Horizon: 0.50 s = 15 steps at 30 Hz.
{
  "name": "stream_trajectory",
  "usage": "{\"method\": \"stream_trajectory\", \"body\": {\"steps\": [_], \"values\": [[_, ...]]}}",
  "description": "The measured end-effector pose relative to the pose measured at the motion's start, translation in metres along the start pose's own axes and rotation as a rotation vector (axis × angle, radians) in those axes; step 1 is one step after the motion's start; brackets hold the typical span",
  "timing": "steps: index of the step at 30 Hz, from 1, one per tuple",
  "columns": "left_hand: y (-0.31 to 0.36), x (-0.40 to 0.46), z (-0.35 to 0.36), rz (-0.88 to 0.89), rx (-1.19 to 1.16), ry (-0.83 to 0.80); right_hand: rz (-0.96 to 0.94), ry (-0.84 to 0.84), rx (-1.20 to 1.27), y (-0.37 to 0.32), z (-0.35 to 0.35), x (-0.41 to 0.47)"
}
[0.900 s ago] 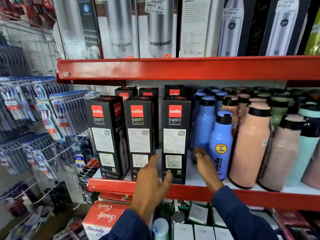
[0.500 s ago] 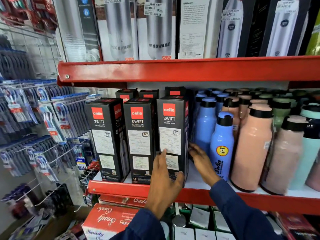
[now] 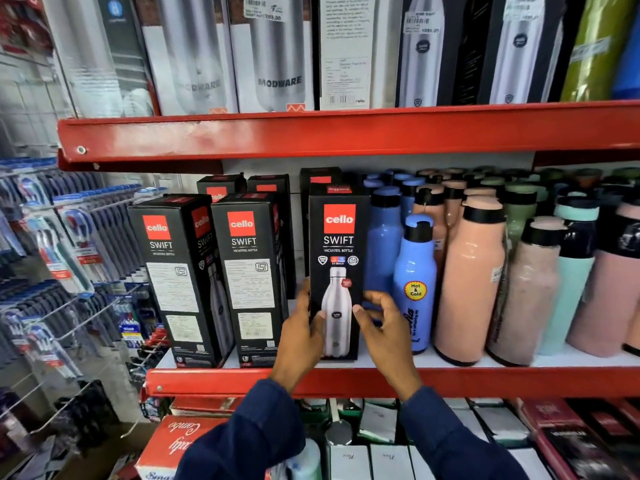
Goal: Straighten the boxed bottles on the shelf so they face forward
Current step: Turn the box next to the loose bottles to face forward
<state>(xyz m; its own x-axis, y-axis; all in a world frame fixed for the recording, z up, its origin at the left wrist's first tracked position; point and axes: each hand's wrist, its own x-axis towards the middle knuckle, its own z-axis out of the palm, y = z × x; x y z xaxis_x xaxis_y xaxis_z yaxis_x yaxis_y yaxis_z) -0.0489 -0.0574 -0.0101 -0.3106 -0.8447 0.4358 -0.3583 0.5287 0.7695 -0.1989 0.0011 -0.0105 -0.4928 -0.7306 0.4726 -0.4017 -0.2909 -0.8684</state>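
Standing upright at the front of the red shelf, the right-hand black box shows its picture side, a silver bottle printed under the words "cello SWIFT". Both hands are on its lower half. The left hand wraps the box's left edge, thumb pressed on the front face, so its grip is closed on the box. The right hand sits at the box's right edge with its thumb tip on the front and its fingers curled loosely and apart beside the edge; whether they press the side cannot be told. Both arms wear dark blue sleeves.

Left of this box stand two more black boxes, the middle box and the left box, each showing a panel of white labels and turned slightly. More black boxes stand behind them. Just right of the held box is a blue bottle with a yellow "Hot & Cold" sticker, then a peach bottle.
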Motion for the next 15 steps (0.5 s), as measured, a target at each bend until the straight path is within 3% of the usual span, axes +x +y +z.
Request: {"method": "stream_trajectory", "body": {"steps": [10,15], "values": [[-0.001,-0.011,-0.002,-0.031,0.000,-0.053,-0.005,-0.009,-0.025,0.005,0.001,-0.014],[0.004,-0.042,-0.028,-0.007,0.081,0.014,-0.019,0.191,0.041,-0.005,-0.001,-0.034]]}}
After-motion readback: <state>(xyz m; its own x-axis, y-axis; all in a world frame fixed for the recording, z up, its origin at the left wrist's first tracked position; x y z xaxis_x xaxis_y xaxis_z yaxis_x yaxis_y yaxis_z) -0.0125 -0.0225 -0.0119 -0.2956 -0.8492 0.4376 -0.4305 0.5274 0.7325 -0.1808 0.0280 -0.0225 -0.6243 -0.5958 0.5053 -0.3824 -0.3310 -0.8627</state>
